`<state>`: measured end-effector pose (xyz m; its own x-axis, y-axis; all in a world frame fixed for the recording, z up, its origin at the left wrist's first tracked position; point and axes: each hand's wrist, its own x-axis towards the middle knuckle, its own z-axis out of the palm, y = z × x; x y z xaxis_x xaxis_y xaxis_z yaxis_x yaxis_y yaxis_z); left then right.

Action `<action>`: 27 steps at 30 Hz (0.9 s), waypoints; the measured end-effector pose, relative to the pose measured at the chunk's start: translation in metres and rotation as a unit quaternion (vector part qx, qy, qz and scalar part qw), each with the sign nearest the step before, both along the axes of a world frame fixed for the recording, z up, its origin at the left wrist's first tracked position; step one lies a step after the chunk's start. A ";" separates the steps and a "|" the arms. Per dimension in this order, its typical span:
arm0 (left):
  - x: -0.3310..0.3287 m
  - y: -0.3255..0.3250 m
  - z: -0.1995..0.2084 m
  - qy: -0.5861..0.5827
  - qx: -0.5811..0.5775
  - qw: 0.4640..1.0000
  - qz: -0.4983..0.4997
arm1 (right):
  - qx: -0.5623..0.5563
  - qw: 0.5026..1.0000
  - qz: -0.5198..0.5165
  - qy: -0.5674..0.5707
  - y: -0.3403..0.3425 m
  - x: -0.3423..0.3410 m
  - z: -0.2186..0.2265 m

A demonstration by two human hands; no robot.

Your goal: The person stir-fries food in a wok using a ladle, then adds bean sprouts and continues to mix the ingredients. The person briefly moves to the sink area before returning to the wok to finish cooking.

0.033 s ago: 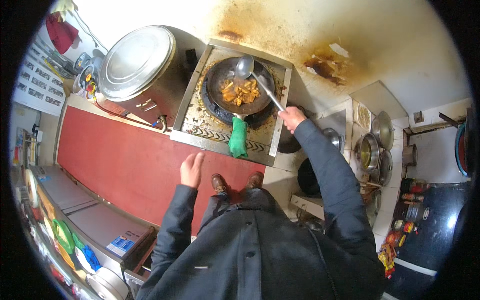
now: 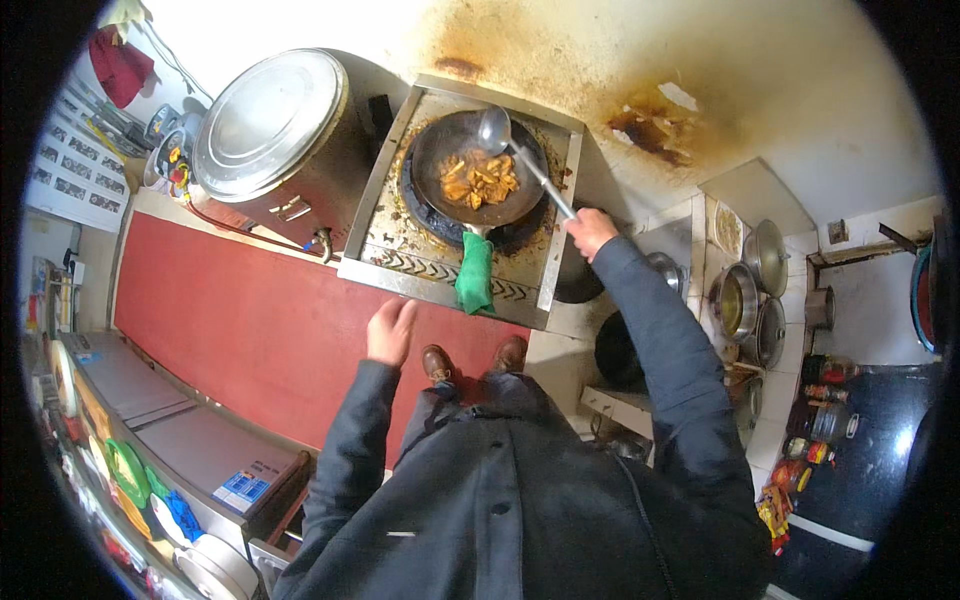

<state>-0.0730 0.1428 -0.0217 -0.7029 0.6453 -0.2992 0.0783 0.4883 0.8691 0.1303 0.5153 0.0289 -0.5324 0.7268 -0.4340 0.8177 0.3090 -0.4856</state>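
My right hand (image 2: 592,234) is closed round the handle end of a long metal ladle (image 2: 494,130). The ladle's round bowl rests over the far side of a dark wok (image 2: 432,170), just beyond the food. Browned pieces of food (image 2: 478,182) lie in the middle of the wok, with faint steam above them. A green cloth (image 2: 475,272) is wrapped round the wok's handle, which points toward me. My left hand (image 2: 390,332) hangs in the air left of that cloth, near the stove's front edge. It holds nothing, its fingers loosely bent and the thumb apart.
The wok sits on a greasy metal stove (image 2: 385,240). A large lidded steel pot (image 2: 268,125) with a tap stands to its left. Metal bowls (image 2: 738,300) and pans are on the right. Red flooring (image 2: 230,320) and a grey chest-like unit (image 2: 215,445) lie left.
My left hand has turned slightly, its fingers more bent. My right hand and the ladle have shifted only a little to the right. The food looks slightly rearranged.
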 end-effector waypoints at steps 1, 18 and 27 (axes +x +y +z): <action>0.002 0.021 -0.005 0.012 -0.029 0.998 -0.045 | 0.113 0.992 0.044 -0.032 0.008 0.010 0.000; 0.017 0.135 -0.083 0.101 -0.270 0.957 -0.034 | 0.183 0.965 0.180 -0.046 0.038 0.088 0.139; -0.003 0.132 -0.065 0.090 -0.285 0.947 -0.115 | 0.017 0.965 0.259 -0.046 0.022 0.032 0.192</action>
<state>-0.0763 0.2747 -0.0867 -0.6353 0.5580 -0.5339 0.3617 0.8258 0.4327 0.1628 0.5375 0.2212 -0.7880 0.3893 -0.4770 0.5891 0.7021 -0.4001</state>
